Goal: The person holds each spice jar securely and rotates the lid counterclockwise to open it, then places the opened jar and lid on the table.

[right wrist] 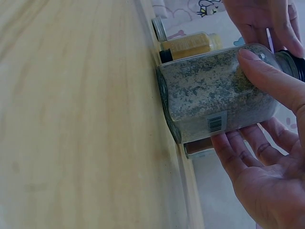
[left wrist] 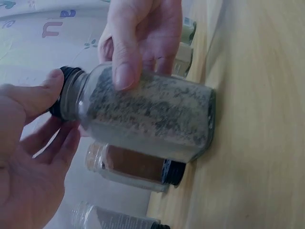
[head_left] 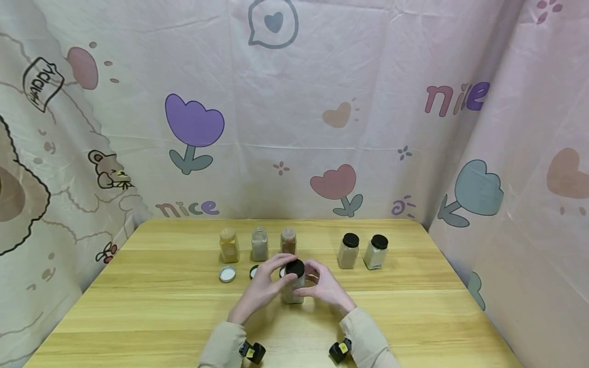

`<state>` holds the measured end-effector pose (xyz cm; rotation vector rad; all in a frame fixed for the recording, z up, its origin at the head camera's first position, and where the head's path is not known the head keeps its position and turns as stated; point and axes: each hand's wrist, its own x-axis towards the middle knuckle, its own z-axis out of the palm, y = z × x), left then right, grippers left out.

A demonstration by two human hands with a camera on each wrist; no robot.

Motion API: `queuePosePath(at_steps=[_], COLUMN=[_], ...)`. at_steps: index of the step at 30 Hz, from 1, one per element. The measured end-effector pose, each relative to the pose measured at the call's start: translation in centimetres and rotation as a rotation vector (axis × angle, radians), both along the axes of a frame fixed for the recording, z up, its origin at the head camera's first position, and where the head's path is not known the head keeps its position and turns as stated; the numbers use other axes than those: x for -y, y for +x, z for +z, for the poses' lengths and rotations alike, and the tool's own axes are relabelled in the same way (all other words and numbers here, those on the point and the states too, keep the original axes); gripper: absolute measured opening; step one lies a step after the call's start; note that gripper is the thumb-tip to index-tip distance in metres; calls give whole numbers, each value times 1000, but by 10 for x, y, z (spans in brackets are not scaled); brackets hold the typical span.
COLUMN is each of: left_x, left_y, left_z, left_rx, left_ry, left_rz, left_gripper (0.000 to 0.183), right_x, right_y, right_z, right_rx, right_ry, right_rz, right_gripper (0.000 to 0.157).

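Note:
Just in front of me on the table is a glass spice jar (head_left: pixel 293 296) with a black lid (head_left: pixel 295 268). A speckled grey-green, flaky seasoning fills much of it, seen close in the left wrist view. My left hand (head_left: pixel 262 287) holds the black lid between thumb and fingers. On the opposite side my right hand (head_left: pixel 327 289) grips the jar's body, thumb on the near face and fingers behind. The right wrist view shows a barcode label (right wrist: pixel 217 122) on the glass. In both wrist views the jar's base is at the tabletop.
Behind stand three lidless jars: a yellow one (head_left: pixel 229 248), a greyish one (head_left: pixel 259 246) and a reddish-brown one (head_left: pixel 288 240). Loose lids lie before them, one upturned lid (head_left: pixel 227 274) at left. Two black-capped jars, a beige one (head_left: pixel 348 253) and a paler one (head_left: pixel 376 254), stand right.

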<state>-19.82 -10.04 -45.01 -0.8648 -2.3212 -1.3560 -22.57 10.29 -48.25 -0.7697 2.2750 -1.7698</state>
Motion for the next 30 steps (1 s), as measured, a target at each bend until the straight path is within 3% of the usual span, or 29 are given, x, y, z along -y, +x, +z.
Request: queuePosePath(at_steps=[4,7,15,18,26,30], left_x=[-5,-5,5,6,-1,-3], left_y=[0,1,1,1,-1,0], left_z=[-1,-1,1,1,-3,-3], left_rx=[-16,-12,79,79,22,20], left_ry=[23,14,-37,-29,3,26], left_rz=[70,74,-107,-124,30,68], left_gripper=[40,42,39,39,41,42], right_x=[0,0,1,1,1,0], right_y=[0,0,0,0,2,2], right_z=[0,0,-1,0,2,3], right_rx=[-1,5,14,8,5,2], right_ry=[6,4,6,12,12,12], right_rz=[-5,-6,-8,-10,-7,-7], right_gripper=[51,50,51,52,50,50])
